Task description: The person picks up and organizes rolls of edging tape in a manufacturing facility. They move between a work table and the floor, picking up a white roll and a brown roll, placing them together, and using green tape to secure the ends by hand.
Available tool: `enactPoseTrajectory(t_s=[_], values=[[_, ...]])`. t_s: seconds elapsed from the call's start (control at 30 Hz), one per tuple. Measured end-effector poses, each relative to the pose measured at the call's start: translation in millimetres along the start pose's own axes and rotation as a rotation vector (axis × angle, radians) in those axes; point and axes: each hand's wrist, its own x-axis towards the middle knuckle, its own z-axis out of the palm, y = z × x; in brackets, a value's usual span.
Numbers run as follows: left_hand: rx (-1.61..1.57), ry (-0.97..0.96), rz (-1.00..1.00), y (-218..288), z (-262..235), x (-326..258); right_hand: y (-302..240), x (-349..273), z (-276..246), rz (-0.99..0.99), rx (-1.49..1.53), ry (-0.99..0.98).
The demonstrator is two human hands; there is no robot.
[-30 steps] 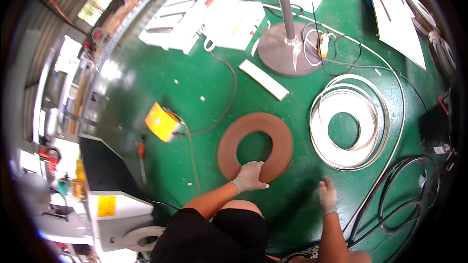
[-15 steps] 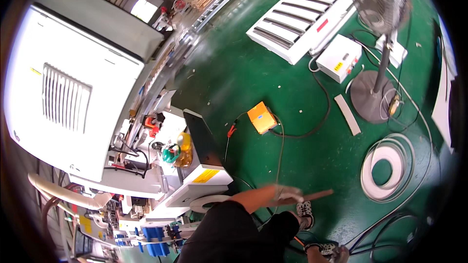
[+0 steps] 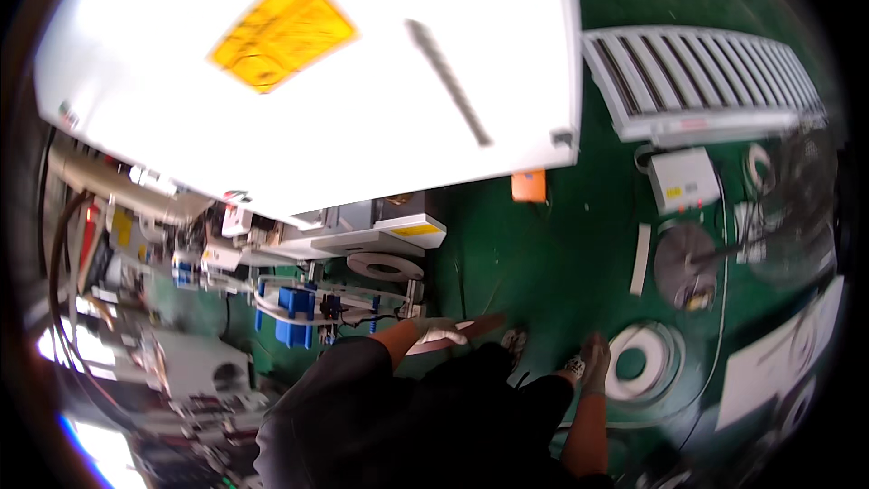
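My left hand (image 3: 442, 335), in a pale glove, is closed around a thin flat brown strip (image 3: 484, 321) at waist height, just in front of my dark clothing. One end of the strip points forward and to the right. My right hand (image 3: 595, 360) hangs low on the right, beside my shoe and the inner edge of a white coil (image 3: 623, 391) of banding on the floor. Blur hides its fingers, and nothing can be made out in it.
A large white machine cover (image 3: 380, 127) with a yellow label looms ahead on the left. Farther right stand a roller conveyor (image 3: 697, 118), a white control box (image 3: 685, 179) and a fan base (image 3: 685, 264). An orange pedal (image 3: 529, 186) lies on the green floor, and a cable crosses it.
My view has turned left, and the white machine cover now fills the upper left. The strip, still in my left hand, has come closer to my body. My right hand shows more fully.
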Motion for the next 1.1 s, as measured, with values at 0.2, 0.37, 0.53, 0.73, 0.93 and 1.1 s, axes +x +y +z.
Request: enactPoseTrajectory(t_s=[0.2, 0.37, 0.53, 0.73, 0.93, 1.1], values=[[-0.281, 0.577, 1.044, 12.7, 83.4, -43.6, -29.5, 91.7, -72.2, 0.007, -0.574, -0.471], [-0.442, 0.525, 0.082, 47.2, 195.0, -91.5, -165.0, 78.5, 0.5, 0.188, -1.028, -0.676], [-1.071, 0.657, 0.840, 16.3, 323.0, -31.6, -266.1, 43.7, 195.7, -0.191, -0.877, -1.071], [-1.100, 0.841, 0.700, -28.1, 388.3, -39.7, -289.5, -110.1, 341.1, -0.412, -0.590, -1.565], [-1.381, 0.853, 0.288, -83.6, 498.6, -66.5, -238.0, -287.0, 388.3, -0.438, -0.544, -1.846], [-1.674, 1.097, 0.468, -188.1, 552.0, -57.8, -145.6, -426.5, 441.9, -0.344, -0.481, -2.109]])
